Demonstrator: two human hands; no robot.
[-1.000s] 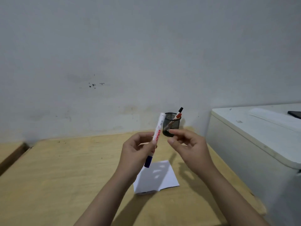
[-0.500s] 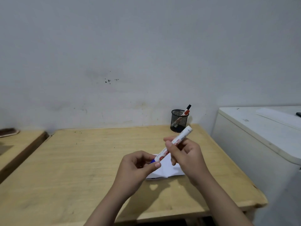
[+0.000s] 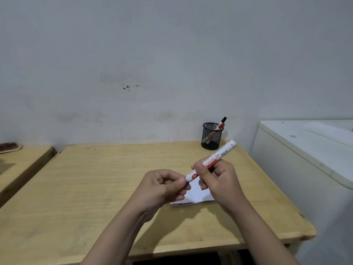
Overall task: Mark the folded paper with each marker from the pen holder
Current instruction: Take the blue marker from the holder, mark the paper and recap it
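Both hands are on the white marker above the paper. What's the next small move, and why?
Probably pull the blue cap off: the left hand pinches the cap end while the right hand grips the white marker over the folded paper. The tip is not yet exposed.

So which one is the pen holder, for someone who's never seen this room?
Find the wooden table and follow it to its far right corner by the wall. The pen holder is the small black mesh cup there, the only upright container, with a marker leaning out.
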